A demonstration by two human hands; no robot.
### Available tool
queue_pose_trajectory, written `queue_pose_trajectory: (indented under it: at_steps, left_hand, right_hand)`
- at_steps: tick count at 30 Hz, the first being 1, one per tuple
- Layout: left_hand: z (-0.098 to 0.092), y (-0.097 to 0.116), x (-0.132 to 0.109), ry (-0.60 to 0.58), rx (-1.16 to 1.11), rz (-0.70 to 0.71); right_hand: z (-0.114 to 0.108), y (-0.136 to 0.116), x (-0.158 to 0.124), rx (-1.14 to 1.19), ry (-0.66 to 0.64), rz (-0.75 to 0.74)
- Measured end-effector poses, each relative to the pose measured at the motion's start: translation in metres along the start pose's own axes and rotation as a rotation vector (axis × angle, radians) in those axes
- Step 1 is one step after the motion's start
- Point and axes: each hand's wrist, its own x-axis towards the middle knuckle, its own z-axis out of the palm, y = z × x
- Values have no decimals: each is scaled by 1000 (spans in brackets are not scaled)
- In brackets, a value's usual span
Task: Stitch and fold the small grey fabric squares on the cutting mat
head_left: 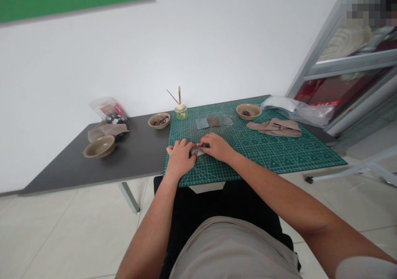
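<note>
Close to the front edge of the green cutting mat point(248, 146), both hands meet over a small whitish, see-through flat piece point(201, 152), which looks like a small plastic bag. My left hand point(180, 157) presses its thumb and fingers on the piece's left side. My right hand point(218, 147) has its fingers pinched together at the upper right edge, by a small dark spot I cannot make out. Just beyond the hands lie a pale flat square point(201, 123), a brown square point(214, 122) and a clear little packet point(228, 120).
A bowl of dark pieces point(249, 111) and a crumpled beige cloth point(276, 128) are on the right. A reed diffuser point(181, 110) stands behind, beside another filled bowl point(159, 121). Leftward are a bowl point(99, 147), a cloth point(107, 131) and a plastic bag point(108, 108).
</note>
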Motion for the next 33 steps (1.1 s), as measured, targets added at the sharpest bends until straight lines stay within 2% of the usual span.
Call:
queue_pose_trajectory:
  at_steps: [5, 10, 13, 23, 30, 33]
  left_hand:
    - [1, 0, -1, -5, 1, 8]
    - [1, -1, -2, 7, 2, 20]
    - [1, -1, -2, 5, 4, 17]
    - [2, -2, -1, 20, 16, 54]
    - [1, -2, 0, 25, 25, 60]
    - [1, -2, 0, 14, 17, 46]
  right_hand:
    - [-4, -4, -2, 64, -51, -77]
    - [-4, -5, -4, 21, -8, 21]
    - [-3, -5, -4, -3, 6, 31]
    - [-2, -2, -2, 34, -72, -118]
    - [-1, -5, -2, -90, 39, 40]
    - [-2, -6, -4, -108, 28, 22]
